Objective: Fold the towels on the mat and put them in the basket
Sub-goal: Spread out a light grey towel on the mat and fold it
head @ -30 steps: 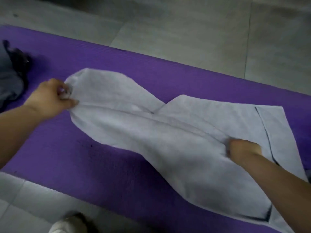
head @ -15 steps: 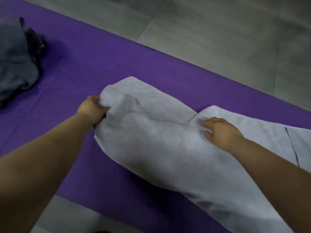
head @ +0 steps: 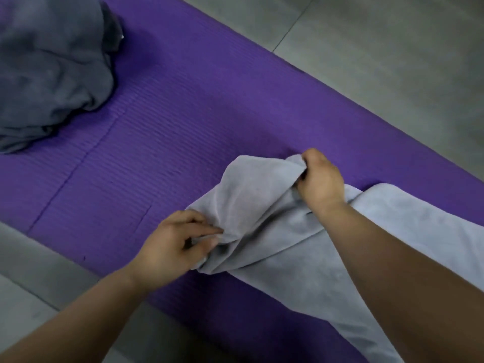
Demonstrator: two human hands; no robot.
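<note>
The light grey towel (head: 301, 231) lies bunched on the purple mat (head: 183, 127). The left hand (head: 172, 247) pinches its near corner and the right hand (head: 319, 182) grips the far corner, probably. Uneven corners risk a crooked fold; no basket shows.

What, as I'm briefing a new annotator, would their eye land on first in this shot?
The light grey towel lies across the right half of the purple mat, its left end bunched up. The left hand pinches that end's near edge and the right hand grips its far corner. A dark grey towel heap sits crumpled on the mat at top left.
</note>
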